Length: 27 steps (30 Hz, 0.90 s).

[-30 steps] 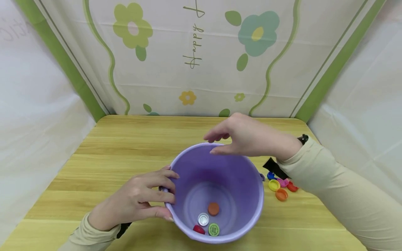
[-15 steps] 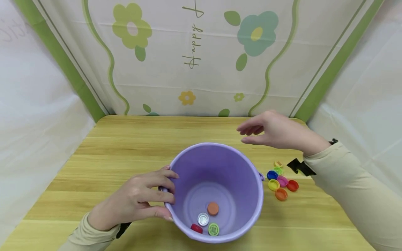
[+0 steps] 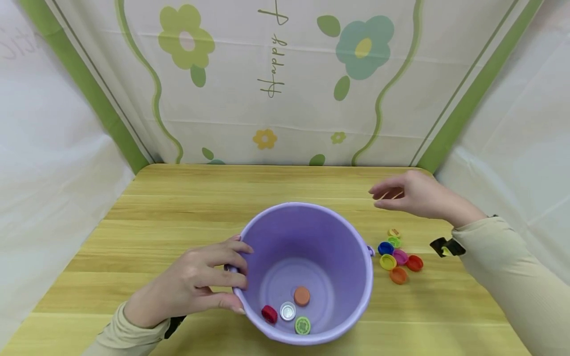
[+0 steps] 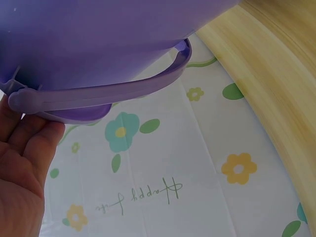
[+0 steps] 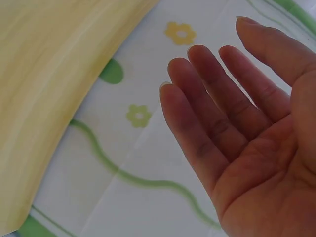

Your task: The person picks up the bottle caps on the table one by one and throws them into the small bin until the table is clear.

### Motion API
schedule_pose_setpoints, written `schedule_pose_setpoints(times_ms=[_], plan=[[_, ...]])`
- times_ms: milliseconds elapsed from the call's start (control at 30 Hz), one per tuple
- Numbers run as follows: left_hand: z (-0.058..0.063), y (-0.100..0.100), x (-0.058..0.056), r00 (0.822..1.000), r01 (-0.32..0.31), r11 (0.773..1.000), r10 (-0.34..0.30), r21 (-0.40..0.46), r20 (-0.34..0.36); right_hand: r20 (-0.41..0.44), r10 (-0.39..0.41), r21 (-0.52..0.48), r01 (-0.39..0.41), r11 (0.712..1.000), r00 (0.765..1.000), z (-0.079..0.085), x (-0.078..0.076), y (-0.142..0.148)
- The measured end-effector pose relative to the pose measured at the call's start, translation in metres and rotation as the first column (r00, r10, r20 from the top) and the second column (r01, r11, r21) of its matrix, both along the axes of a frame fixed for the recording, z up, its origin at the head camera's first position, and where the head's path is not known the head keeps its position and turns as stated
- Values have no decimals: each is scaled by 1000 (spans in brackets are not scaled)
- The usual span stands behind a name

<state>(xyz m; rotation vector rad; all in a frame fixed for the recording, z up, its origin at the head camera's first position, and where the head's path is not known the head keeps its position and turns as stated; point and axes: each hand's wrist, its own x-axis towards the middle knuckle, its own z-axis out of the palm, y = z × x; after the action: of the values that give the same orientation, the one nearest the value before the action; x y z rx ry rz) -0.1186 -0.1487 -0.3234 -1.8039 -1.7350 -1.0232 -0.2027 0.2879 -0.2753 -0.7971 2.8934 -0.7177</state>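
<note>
A purple bucket point(image 3: 307, 232) stands on the table with its mouth facing me. My left hand point(image 3: 200, 282) grips its left rim, fingers over the inside and thumb along the edge. In the left wrist view the bucket's handle point(image 4: 118, 94) hangs along the outer wall, beside the fingers. Inside lie an orange cap point(image 3: 302, 295), a silver cap point(image 3: 287, 311), a green cap point(image 3: 303, 325) and a red cap point(image 3: 269, 314). My right hand point(image 3: 416, 195) hovers over the far right of the table, holding nothing; its fingers are loosely extended in the right wrist view.
Right of the bucket several loose caps lie grouped, among them a blue cap point(image 3: 385, 248), a pink cap point(image 3: 401, 256), a yellow cap point(image 3: 388, 262) and a red cap point(image 3: 415, 263). Behind the wooden table point(image 3: 178, 198) hangs a flowered white cloth point(image 3: 231, 99).
My right hand has moved right, away from above the bucket. Inside, the red cap has shifted left along the bottom. The left hand has kept its grip on the rim.
</note>
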Motion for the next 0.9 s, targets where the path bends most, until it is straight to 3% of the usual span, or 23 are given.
schedule_pose_setpoints(times_ms=[467, 900], plan=[[1, 1, 1, 1000, 6, 1000, -6, 2, 5, 144, -38, 7, 37, 999, 989, -68, -18, 64], [3, 2, 0, 1000, 6, 1000, -6, 2, -10, 203, -45, 100, 26, 995, 978, -112, -19, 85]])
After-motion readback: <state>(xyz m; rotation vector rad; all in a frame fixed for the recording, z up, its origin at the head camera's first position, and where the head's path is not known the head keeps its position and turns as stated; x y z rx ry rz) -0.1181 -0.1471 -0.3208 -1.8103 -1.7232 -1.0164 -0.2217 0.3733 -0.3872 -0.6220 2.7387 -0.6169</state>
